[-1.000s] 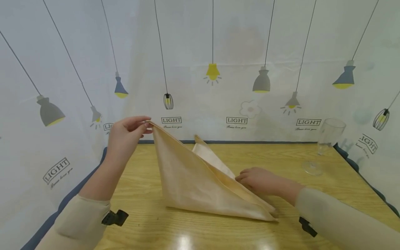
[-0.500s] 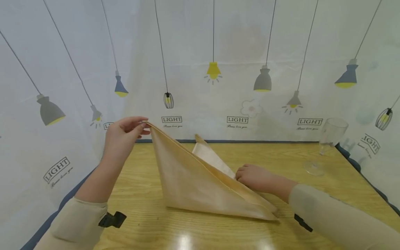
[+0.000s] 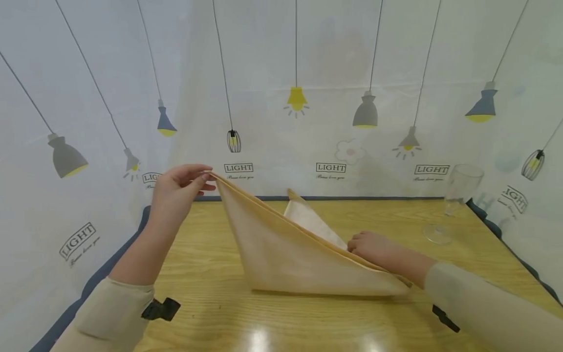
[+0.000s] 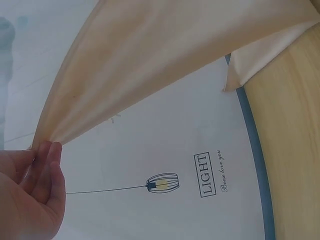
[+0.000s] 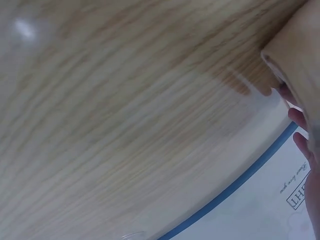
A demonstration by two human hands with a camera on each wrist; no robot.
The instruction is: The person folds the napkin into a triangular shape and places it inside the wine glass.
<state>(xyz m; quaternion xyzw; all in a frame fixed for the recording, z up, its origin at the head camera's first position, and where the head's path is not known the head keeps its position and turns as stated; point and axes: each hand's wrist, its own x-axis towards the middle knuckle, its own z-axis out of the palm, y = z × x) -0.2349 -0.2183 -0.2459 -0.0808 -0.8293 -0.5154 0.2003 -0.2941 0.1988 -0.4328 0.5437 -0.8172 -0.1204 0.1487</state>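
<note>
A pale gold cloth napkin, folded to a triangle, slants over the table with its lower edge near the wood. My left hand pinches its raised top corner between thumb and fingers; the left wrist view shows this pinch with the cloth stretched away from it. On the far side of the slanting edge, my right hand grips the cloth toward its right end, fingertips partly hidden. In the right wrist view, curled fingers show along the cloth. Another pointed flap lies behind.
A clear stemmed glass stands at the table's back right, beyond the right hand. The wooden table meets a white printed curtain at the back and sides, with a dark blue border.
My right hand has shifted right with the napkin's right end, and the lower edge has slid right too. The slanting top edges lie closer together. The left hand has barely moved.
</note>
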